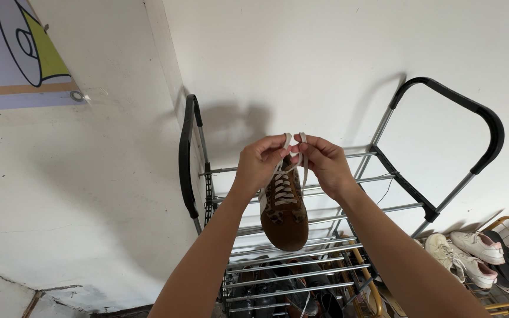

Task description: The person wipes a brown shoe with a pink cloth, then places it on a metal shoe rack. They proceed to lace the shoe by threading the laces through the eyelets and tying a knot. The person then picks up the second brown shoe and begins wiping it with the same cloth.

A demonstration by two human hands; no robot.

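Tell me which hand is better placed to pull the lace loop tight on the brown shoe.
Probably the right hand. Its fingers pinch an upright loop of the flat white lace above the brown suede shoe. The left hand pinches the other loop, so the difference is small.

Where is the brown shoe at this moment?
In the head view the brown shoe is near the centre, on the top bars of the metal shoe rack, just below the left hand and right hand, which pinch its laces.
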